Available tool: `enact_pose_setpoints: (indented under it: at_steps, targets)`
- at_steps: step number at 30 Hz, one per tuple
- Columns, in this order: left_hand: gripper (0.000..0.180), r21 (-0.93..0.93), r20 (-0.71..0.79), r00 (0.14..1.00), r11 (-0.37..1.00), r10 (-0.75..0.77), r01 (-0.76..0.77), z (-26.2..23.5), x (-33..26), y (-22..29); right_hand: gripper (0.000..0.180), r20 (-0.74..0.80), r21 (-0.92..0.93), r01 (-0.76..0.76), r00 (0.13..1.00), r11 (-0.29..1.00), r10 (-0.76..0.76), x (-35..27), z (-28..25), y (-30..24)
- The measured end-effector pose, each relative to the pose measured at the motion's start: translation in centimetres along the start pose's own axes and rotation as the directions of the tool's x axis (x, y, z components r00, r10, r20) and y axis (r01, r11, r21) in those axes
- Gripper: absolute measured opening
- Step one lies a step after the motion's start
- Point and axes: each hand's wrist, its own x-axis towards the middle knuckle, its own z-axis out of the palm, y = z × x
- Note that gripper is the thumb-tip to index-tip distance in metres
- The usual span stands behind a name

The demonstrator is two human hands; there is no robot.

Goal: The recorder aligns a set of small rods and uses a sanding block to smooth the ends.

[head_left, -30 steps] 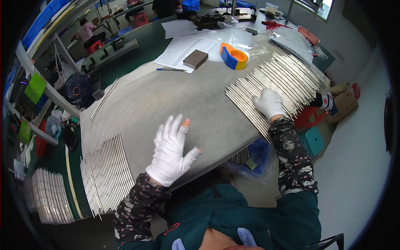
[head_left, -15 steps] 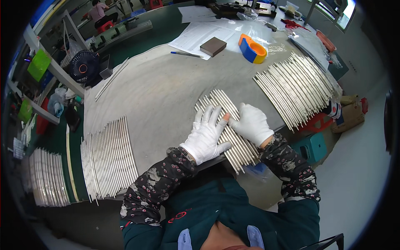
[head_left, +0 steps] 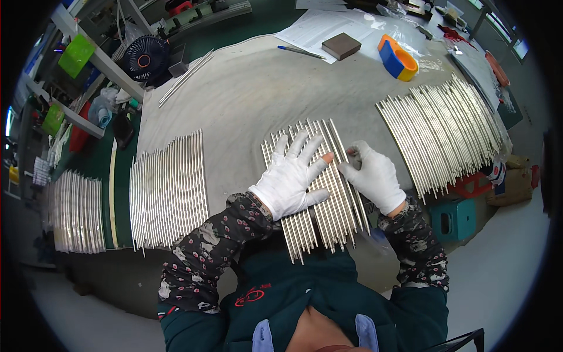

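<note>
My left hand (head_left: 290, 176), in a white glove with a bare thumb-side fingertip, lies spread over a loose row of thin silvery metal rods (head_left: 331, 217) near the table's front edge. Its fingers are apart and press down from above. At the row's right side is my right hand (head_left: 375, 176), also gloved in white, with fingers curled in and thumb against the outermost metal rod (head_left: 359, 202). That rod stands a little apart from the others at its upper part. The curled fingers partly hide the contact. Some rods stick out past the table's edge towards me.
Rod rows lie at right (head_left: 440, 135) and left (head_left: 167, 188), with a wrapped-looking bundle (head_left: 76, 211) farther left. Behind are a brown block (head_left: 341, 46), papers (head_left: 305, 29), a pen (head_left: 300, 52), a blue-and-orange ring-shaped object (head_left: 399, 57), a fan (head_left: 145, 57) and several loose rods (head_left: 186, 77).
The view has shifted. The middle rods have turned more upright and spread out. My right hand has moved off the top of the row to its right edge; the left stays spread on the rods.
</note>
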Motion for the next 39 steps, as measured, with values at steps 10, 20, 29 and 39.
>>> enact_pose_setpoints:
  at_steps: [10,20,29,39]
  targets:
    - [0.068,-0.026,-0.068,0.996,0.998,0.060,-0.062,0.4,-0.4,0.0,0.067,0.040,-0.392,0.437,0.887,0.809,-0.460,-1.3,-1.0,2.9]
    - [0.079,0.020,-0.029,0.999,1.000,0.015,-0.014,-0.2,-2.8,-1.1,0.067,0.268,-0.185,0.617,0.780,0.765,-0.565,-1.2,0.4,-1.7]
    - [0.068,0.035,-0.049,0.993,0.994,0.106,-0.104,0.7,2.3,0.8,0.064,0.131,-0.168,0.434,0.900,0.885,-0.416,-2.7,-1.7,3.6]
    - [0.070,0.058,-0.057,0.988,0.989,0.143,-0.139,0.4,1.8,0.2,0.067,0.209,-0.169,0.558,0.826,0.812,-0.524,-2.7,-1.4,1.0]
